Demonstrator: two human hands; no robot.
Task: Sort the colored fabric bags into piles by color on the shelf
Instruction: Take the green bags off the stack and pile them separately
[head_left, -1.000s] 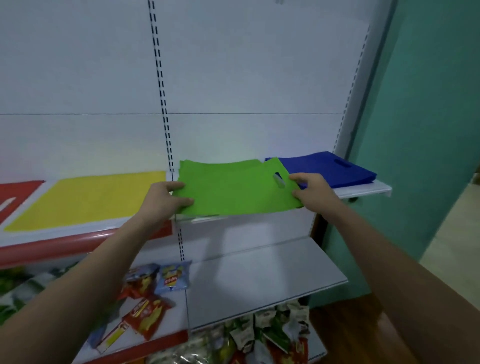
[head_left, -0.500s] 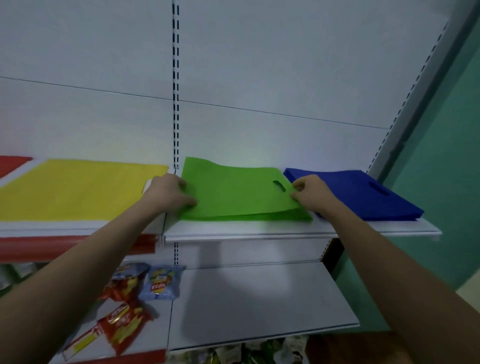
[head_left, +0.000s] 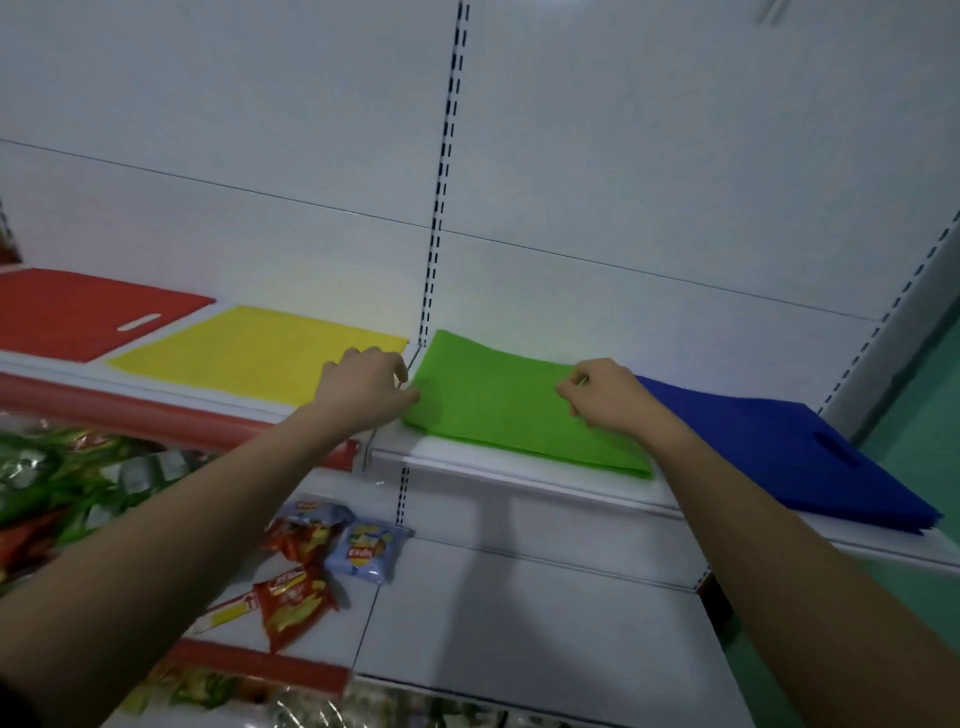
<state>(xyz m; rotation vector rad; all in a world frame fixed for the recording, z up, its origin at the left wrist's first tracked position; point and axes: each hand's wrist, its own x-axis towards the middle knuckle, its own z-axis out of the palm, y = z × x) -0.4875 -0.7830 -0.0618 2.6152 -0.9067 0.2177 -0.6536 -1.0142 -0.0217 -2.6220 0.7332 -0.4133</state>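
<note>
fingers of the left hand (head_left: 363, 387) and right hand (head_left: 605, 397) curled on the green bag's (head_left: 511, 410) side edges; a second ago it overhung the shelf (head_left: 519, 475), now it lay pushed back between the yellow bag (head_left: 260, 353) and blue bag (head_left: 769, 447). green pile looked placed. snack packets (head_left: 332, 566) lay below, nothing blocking.

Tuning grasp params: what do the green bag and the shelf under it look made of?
Green bag: looks like thin non-woven fabric, matte, lying limp and flat with soft edges under both hands; the weave is too blurred to confirm. Shelf: probably painted sheet metal, smooth white with a faint sheen and a thin folded front lip; coated board cannot be ruled out.
</note>
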